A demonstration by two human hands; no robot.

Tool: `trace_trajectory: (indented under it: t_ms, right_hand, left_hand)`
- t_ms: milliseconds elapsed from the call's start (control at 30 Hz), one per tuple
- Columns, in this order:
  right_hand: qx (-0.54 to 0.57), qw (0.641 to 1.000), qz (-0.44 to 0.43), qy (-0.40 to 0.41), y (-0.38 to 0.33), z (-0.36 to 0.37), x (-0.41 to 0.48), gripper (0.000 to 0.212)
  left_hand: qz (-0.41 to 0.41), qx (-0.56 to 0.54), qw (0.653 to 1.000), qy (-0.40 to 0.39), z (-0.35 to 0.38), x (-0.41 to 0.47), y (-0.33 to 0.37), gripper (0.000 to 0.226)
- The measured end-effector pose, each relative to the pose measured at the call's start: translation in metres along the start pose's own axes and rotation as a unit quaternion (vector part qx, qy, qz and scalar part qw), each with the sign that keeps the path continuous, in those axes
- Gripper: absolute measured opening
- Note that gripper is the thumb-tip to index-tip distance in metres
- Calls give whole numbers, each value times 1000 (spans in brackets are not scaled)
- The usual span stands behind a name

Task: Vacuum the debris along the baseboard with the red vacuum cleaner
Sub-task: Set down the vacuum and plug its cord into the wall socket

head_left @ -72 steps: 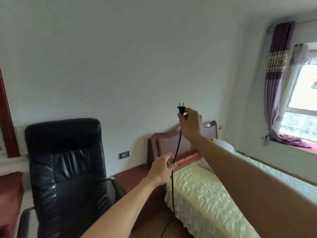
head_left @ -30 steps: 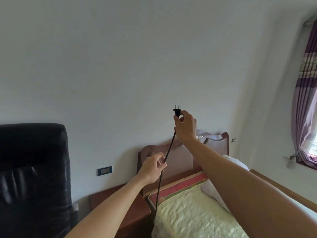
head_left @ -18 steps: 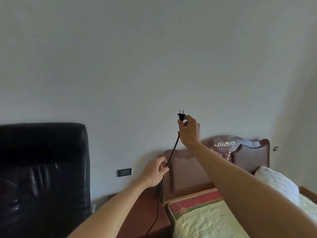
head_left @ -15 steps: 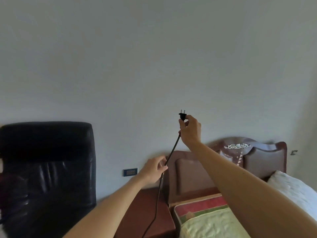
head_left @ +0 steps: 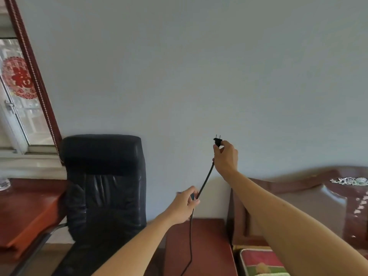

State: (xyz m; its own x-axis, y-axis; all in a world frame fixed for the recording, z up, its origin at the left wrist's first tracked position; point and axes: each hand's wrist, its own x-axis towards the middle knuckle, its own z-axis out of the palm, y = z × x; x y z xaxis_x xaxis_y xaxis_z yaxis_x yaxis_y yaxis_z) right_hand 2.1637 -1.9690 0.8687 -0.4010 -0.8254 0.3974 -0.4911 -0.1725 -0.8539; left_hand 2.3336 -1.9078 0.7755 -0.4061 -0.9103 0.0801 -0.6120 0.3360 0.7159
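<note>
My right hand [head_left: 226, 157] pinches a black two-pin plug [head_left: 217, 141], prongs pointing up, in front of the pale wall. The black power cord [head_left: 205, 182] runs down from the plug through my left hand [head_left: 184, 206], which grips it lower down, then drops out of the bottom of the view. My left hand covers most of the wall socket [head_left: 179, 193] behind it; only an edge shows. The red vacuum cleaner, the baseboard and the debris are out of view.
A black leather office chair [head_left: 103, 186] stands at the left, beside a red-brown desk [head_left: 25, 208] under a window [head_left: 18, 92]. A red-brown nightstand [head_left: 209, 246] sits below my hands. The bed's brown headboard [head_left: 298, 202] fills the right.
The view has swung left: the curtain and bed have slid off to the right, the chair, desk and left window have come in. Both hands keep hold of plug and cord, now nearer the socket.
</note>
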Motion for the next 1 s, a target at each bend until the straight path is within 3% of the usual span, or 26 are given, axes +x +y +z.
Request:
trace_trajectory:
  t_ms: [633, 1000]
  right_hand:
    - [-3, 993, 98, -67, 118, 146, 59, 28]
    - [-33, 983, 158, -88, 224, 240, 69, 25]
  left_hand:
    - [-93, -72, 992, -53, 14, 99, -155, 3]
    - [-166, -106, 975, -100, 54, 141, -253, 7]
